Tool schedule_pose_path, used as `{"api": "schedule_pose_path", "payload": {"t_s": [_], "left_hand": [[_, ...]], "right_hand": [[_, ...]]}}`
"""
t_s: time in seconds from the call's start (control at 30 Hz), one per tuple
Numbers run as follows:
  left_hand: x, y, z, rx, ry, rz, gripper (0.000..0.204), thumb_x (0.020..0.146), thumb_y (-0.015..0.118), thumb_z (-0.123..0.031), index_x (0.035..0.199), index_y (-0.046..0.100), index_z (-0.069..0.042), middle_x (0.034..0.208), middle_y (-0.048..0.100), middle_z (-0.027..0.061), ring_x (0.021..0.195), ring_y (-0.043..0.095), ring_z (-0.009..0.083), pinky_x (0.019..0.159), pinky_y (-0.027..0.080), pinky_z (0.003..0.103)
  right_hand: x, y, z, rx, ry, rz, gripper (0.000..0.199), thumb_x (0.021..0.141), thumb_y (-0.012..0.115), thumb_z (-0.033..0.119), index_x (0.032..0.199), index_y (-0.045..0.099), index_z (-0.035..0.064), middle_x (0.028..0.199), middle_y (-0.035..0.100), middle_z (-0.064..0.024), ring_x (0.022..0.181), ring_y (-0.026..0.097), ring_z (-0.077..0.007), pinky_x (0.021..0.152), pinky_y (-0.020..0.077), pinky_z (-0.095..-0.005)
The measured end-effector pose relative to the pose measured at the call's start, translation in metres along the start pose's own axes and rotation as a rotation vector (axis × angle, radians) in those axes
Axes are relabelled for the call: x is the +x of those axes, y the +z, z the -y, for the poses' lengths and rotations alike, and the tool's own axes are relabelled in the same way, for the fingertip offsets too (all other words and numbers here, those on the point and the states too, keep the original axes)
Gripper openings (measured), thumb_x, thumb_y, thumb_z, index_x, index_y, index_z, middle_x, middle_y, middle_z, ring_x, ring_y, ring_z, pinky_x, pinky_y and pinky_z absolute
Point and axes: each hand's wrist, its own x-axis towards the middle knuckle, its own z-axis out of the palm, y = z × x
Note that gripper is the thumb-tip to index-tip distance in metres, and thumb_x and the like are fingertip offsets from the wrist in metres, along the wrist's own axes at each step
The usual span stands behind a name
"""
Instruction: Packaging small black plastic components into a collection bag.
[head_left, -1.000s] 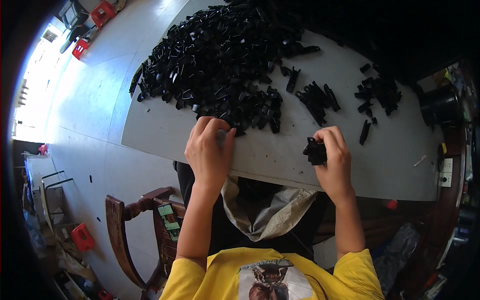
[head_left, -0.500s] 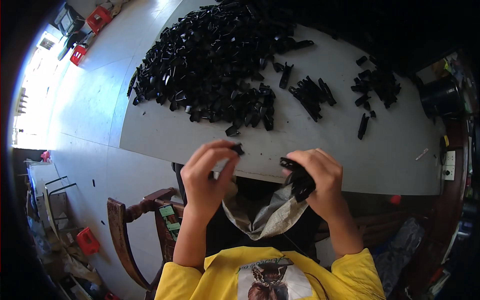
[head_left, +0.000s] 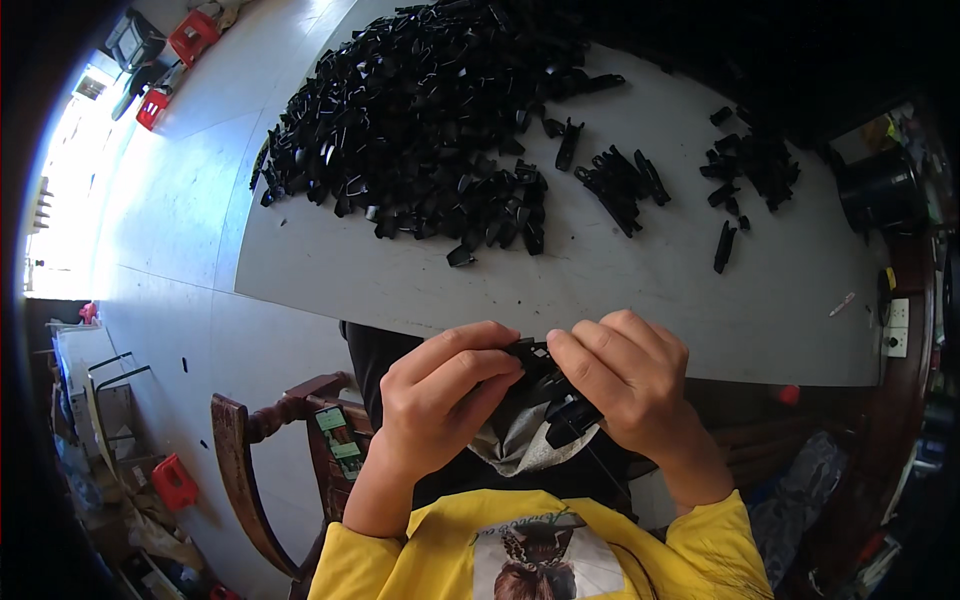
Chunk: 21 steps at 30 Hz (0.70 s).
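At the near edge of the worktop point(head_left: 480, 292), the left hand point(head_left: 430, 400) pinches a black piece point(head_left: 528, 351) between fingers drawn close; the right hand point(head_left: 632, 380) curls its fingers round bunched black parts point(head_left: 571, 418) (their number is unclear).

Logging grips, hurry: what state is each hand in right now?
Left hand: closed, pinching a small black part at the fingertips.
Right hand: closed, holding black pieces.

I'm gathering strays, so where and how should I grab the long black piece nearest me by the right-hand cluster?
Probably pinch the long black piece across its near half, from above and the near side: its narrow length runs away from you, and a small black piece and the cluster lie toward its far end.
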Motion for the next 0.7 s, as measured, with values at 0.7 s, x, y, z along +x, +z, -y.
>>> {"api": "schedule_pose_path", "payload": {"t_s": [0.7], "left_hand": [[-0.016, 0.02, -0.003, -1.065, -0.162, 0.262, 0.05, 0.102, 0.04, -0.03, 0.082, 0.067, 0.008, 0.099, 0.068, 0.0233, 0.101, 0.065, 0.0364, 0.092, 0.049, 0.043]], "right_hand": [[-0.028, 0.005, 0.038, 0.418, -0.061, 0.17, 0.019, 0.068, 0.068, 0.005, 0.086, 0.067, 0.0002, 0.078, 0.062, -0.0071, 0.067, 0.064, -0.0218, 0.051, 0.0514, -0.0327]]}}
